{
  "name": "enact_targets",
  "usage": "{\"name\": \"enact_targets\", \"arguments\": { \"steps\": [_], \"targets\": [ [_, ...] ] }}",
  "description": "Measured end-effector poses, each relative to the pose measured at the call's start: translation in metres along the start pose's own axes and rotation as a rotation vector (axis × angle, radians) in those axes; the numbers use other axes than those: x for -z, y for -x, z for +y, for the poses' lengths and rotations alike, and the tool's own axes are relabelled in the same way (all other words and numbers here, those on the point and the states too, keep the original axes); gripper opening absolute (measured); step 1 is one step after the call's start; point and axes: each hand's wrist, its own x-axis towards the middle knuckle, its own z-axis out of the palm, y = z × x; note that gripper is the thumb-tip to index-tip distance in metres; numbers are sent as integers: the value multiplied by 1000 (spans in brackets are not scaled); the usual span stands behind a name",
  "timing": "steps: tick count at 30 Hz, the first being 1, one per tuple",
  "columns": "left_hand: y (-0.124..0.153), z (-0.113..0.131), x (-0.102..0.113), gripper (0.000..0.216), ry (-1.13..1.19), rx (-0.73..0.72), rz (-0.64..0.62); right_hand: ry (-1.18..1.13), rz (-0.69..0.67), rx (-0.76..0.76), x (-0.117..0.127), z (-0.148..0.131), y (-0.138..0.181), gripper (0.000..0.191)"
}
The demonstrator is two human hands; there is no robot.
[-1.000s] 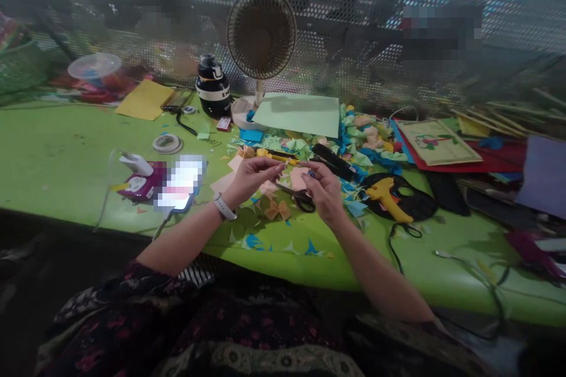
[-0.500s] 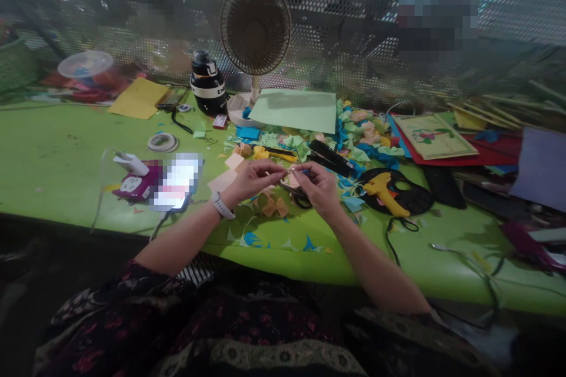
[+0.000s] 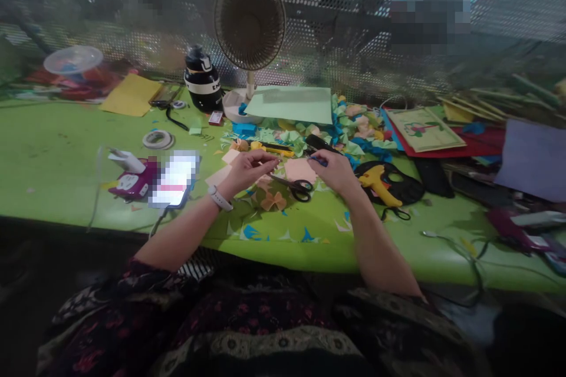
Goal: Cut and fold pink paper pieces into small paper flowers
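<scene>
My left hand point(image 3: 247, 169) hovers low over the green table point(image 3: 57, 159), fingers pinched together on something too small to name. My right hand point(image 3: 336, 169) is a hand's width to the right, fingers curled on a small blue object I cannot make out. Between the two hands lie black-handled scissors point(image 3: 297, 187) and a peach paper square point(image 3: 299, 169). A folded peach paper flower point(image 3: 273, 201) rests just in front of the left hand. A white watch sits on my left wrist.
A small fan point(image 3: 250, 23), a black bottle point(image 3: 202, 79) and a light green sheet point(image 3: 289, 104) stand behind. Coloured paper scraps point(image 3: 349, 129) pile at the back. A phone point(image 3: 174, 179) and tape roll point(image 3: 158, 139) lie left; a yellow glue gun point(image 3: 381, 184) lies right.
My hands were close together, fingertips nearly meeting; now the right hand has drawn away to the right and the left has lowered. The view has shifted slightly upward.
</scene>
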Motion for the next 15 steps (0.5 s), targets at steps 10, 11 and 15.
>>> {"name": "enact_targets", "arguments": {
  "steps": [10, 11, 15],
  "targets": [
    [-3, -6, 3, 28, -69, -29, 9, 257, -211, 76, -1, 16, -2, 12],
    [-2, -6, 2, 26, -93, -58, 3, 223, -149, 126, -2, 11, -1, 13],
    [0, -5, -1, 20, -216, -200, -45, 0, -19, 330, -6, -13, 8, 21]
  ]
}}
